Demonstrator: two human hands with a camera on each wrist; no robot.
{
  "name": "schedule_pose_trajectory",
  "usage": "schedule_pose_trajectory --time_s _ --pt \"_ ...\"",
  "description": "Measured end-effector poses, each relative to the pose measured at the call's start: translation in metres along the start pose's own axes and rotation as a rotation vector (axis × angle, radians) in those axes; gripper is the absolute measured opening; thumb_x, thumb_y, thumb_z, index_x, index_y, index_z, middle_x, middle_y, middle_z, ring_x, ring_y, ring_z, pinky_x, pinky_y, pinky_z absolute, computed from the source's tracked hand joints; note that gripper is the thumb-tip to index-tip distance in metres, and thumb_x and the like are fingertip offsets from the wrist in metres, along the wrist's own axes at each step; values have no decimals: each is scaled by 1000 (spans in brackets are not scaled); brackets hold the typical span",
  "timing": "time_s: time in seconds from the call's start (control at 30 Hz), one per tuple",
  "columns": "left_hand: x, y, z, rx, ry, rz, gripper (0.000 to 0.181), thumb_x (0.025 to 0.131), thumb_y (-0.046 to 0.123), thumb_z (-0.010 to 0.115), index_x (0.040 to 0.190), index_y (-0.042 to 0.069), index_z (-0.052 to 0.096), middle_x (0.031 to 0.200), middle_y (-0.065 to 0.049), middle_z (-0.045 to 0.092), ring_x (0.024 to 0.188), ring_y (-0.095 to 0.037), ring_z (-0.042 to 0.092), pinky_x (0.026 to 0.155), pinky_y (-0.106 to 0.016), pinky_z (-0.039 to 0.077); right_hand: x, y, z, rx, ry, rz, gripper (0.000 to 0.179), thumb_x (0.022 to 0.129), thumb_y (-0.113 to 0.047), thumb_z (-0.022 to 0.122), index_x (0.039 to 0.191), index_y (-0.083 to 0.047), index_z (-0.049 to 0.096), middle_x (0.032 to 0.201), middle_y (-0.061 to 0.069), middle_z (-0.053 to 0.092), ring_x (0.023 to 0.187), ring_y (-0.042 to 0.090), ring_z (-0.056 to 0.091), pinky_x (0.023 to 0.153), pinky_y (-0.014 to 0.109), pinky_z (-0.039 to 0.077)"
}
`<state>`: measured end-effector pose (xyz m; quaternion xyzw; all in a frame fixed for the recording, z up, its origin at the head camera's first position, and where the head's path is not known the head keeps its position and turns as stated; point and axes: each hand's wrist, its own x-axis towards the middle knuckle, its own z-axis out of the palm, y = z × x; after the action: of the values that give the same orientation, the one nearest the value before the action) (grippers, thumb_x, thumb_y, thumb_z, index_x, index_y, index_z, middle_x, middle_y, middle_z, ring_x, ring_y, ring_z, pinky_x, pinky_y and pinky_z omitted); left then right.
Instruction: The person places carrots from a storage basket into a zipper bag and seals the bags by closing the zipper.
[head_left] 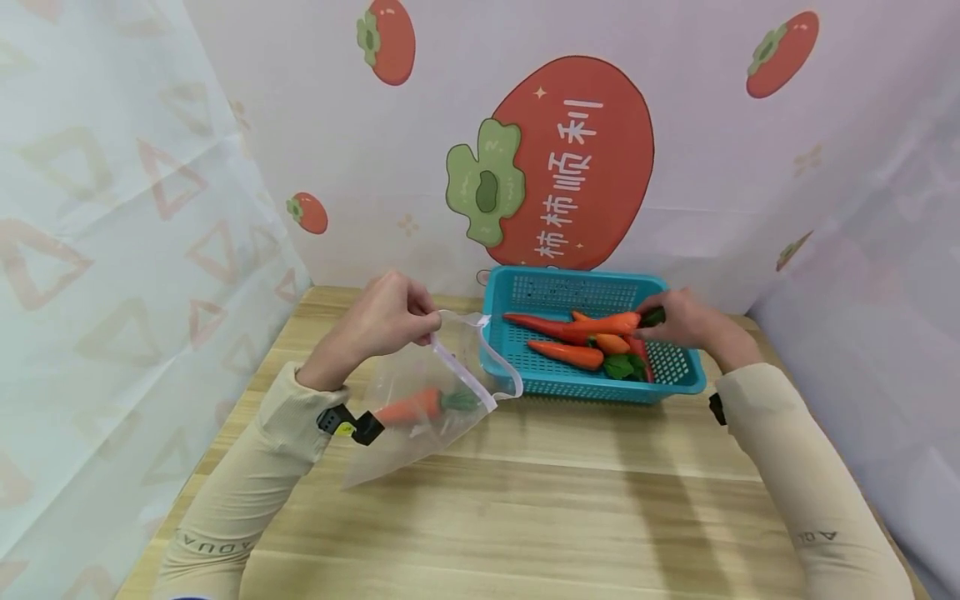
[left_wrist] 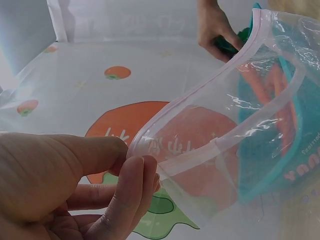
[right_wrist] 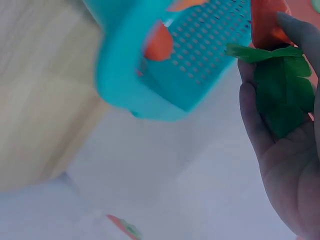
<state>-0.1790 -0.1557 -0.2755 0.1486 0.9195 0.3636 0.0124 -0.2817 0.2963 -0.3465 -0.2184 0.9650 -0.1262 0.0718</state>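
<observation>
My left hand [head_left: 386, 321] pinches the rim of a clear zip bag [head_left: 397, 454] between thumb and fingertips; the bag's mouth gapes toward the basket. Inside the bag lies an orange carrot [head_left: 411, 406] with a green top. My right hand [head_left: 678, 318] grips another carrot [head_left: 609, 323] around its leafy green top [right_wrist: 282, 95], over the right part of a blue plastic basket [head_left: 592, 388]. In the right wrist view, the thumb lies at the carrot's orange shoulder. Beneath it, more carrots [head_left: 566, 353] and a long red vegetable [head_left: 536, 323] lie in the basket.
The wooden table [head_left: 525, 508] carries the bag and the basket. A printed backdrop [head_left: 705, 167] stands right behind the basket, with side sheets at left [head_left: 112, 275] and right [head_left: 877, 308].
</observation>
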Motion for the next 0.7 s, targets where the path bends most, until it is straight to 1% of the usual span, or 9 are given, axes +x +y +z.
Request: schedule_pose_trajectory --time_s 0.1,0.17,0.3,0.47,0.7 --pt "0 0 0 2 0 -4 19 87 8 62 80 5 80 66 -2 75 62 -15 73 59 -25 53 -6 -8 -11 -7 7 -17 38 94 -28 80 121 -1 77 112 16 77 85 20 65 74 40 59" --pt "0 0 0 5 3 -5 19 86 8 62 80 6 80 66 -2 75 61 -14 73 59 -25 53 -10 -12 -18 -18 20 -41 37 93 -28 81 119 -2 78 109 14 78 83 18 65 74 38 58" --pt "1 0 1 15 5 -3 19 86 8 62 80 6 80 65 -1 75 60 -12 72 59 -25 52 -18 -24 -29 -40 39 -72 36 92 -27 82 119 -3 78 109 11 79 89 19 68 80 42 61" --pt "1 -1 1 23 3 -2 19 86 9 62 79 7 80 65 -1 75 60 -12 72 60 -26 53 -26 -37 -41 -60 44 -117 37 92 -28 82 120 -4 77 110 11 79 95 24 72 86 48 63" --pt "1 1 2 30 0 -7 19 87 8 62 80 7 80 66 -1 75 63 -17 74 59 -26 52 -35 -59 -53 -86 76 -182 37 91 -29 83 122 -8 78 113 9 79 98 24 73 88 48 62"
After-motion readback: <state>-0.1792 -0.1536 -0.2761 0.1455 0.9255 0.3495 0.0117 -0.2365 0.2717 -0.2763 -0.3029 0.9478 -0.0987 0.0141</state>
